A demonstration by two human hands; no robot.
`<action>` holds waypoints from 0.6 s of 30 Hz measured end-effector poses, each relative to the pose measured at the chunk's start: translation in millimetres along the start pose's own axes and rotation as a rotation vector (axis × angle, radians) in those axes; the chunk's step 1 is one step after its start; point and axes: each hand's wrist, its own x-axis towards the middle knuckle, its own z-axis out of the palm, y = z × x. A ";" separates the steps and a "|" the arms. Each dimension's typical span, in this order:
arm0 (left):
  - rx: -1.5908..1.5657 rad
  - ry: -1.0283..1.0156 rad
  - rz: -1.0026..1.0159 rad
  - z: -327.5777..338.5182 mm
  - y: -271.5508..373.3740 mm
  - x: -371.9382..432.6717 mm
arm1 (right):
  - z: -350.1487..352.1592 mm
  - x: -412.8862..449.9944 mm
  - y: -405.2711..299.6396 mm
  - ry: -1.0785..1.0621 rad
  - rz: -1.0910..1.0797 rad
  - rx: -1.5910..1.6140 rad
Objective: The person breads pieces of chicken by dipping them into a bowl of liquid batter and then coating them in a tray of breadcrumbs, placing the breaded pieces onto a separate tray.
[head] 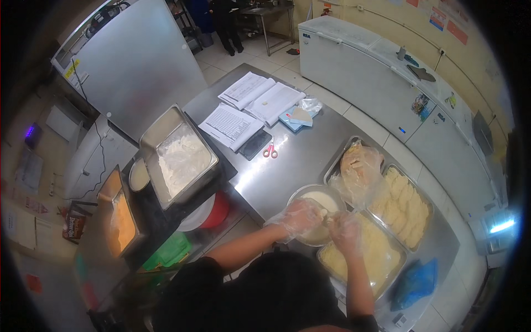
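Note:
Both of my hands wear clear plastic gloves and meet over a round metal bowl of pale liquid. My left hand and my right hand have their fingers around a small pale piece of food, whose outline is partly hidden. Right of the bowl, a metal tray holds pale crumbs, and my right forearm crosses it. Behind it stands a tray with several crumb-coated pieces. Another tray holds raw meat, seemingly chicken, in a clear plastic bag.
Red-handled scissors, a dark tablet or phone and open notebooks lie on the steel table. A deep flour pan stands left, a blue bag at right. A person stands far back.

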 end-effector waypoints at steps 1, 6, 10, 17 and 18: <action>0.002 0.003 0.001 -0.9 0.4 1.2 | 0.4 1.2 0.1 0.002 -0.003 0.001; -0.013 0.036 0.069 -4.8 5.2 -2.0 | 6.3 -5.7 7.4 0.008 0.031 -0.030; -0.138 -0.094 -0.096 -15.5 9.8 2.2 | 4.5 -1.4 2.0 0.023 0.039 0.005; -0.004 0.075 0.097 -6.6 -3.3 -2.7 | 1.5 -5.6 -10.9 0.065 0.018 0.027; 0.066 0.114 0.209 -4.2 -4.4 1.2 | 3.0 -5.0 -9.3 0.105 0.012 0.007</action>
